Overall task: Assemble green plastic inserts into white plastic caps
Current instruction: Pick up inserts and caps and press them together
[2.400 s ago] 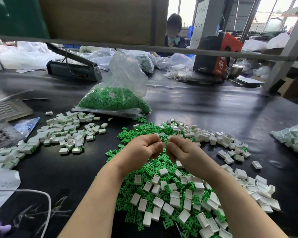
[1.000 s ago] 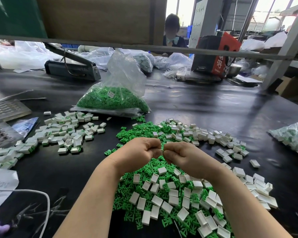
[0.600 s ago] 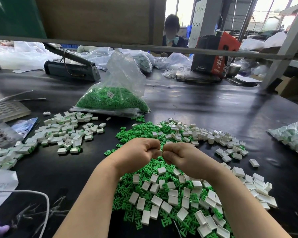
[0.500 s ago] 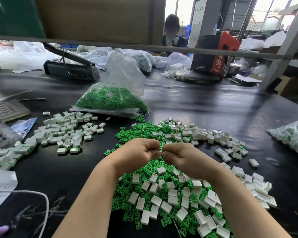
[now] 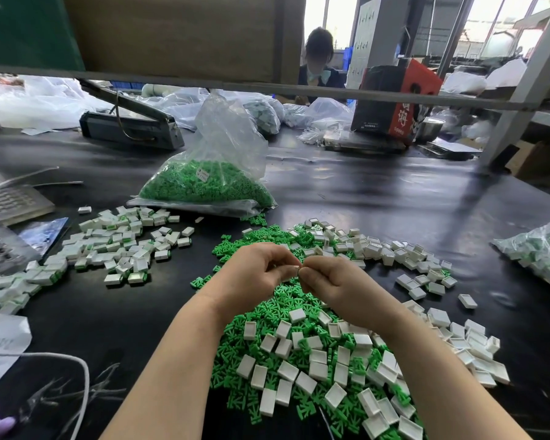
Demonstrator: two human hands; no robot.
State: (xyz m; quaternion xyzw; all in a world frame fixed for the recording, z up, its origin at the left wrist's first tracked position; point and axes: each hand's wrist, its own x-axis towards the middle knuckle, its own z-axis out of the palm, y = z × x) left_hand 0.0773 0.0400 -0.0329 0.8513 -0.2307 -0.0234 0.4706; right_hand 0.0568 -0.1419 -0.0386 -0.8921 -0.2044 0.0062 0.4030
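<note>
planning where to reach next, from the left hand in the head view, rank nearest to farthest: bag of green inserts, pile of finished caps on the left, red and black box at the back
From the left hand:
1. Pile of finished caps, on the table to the left.
2. Bag of green inserts, straight behind the hands.
3. Red and black box, far back on the right.

The first two are fairly close; the pile's near edge looks nearer.
</note>
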